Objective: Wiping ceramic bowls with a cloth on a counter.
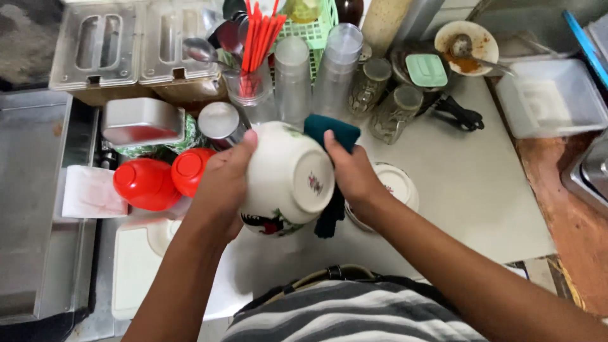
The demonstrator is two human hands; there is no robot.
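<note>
A grey-and-white striped shirt [354, 316] fills the bottom edge of the view, with both bare forearms reaching up from it over a pale countertop [468, 190]. The left hand [221, 187] is wrapped around the side of a white ceramic bowl [288, 180] painted with a rooster, tilted so its base faces the camera; the thumb lies over the rim. The right hand [351, 174] is closed on a dark teal cloth [332, 130], pressed against the bowl's far side, with a tail of cloth hanging below. The bowl is held up in the air above the counter's near-left part, just over a stack of white plates [399, 187].

Open counter lies to the right of the hands, running to the counter's edge beside a brown wooden surface [557, 209]. To the left, two red lidded containers [161, 180] stand close to the left wrist, a white cutting board [136, 266] below them. Behind the bowl crowd clear plastic tumblers [316, 69], a cup of red straws [256, 44], glass jars [386, 101] and a metal tin [142, 120]. A dirty bowl with a spoon [465, 44] and a clear plastic tub [551, 98] sit at the far right.
</note>
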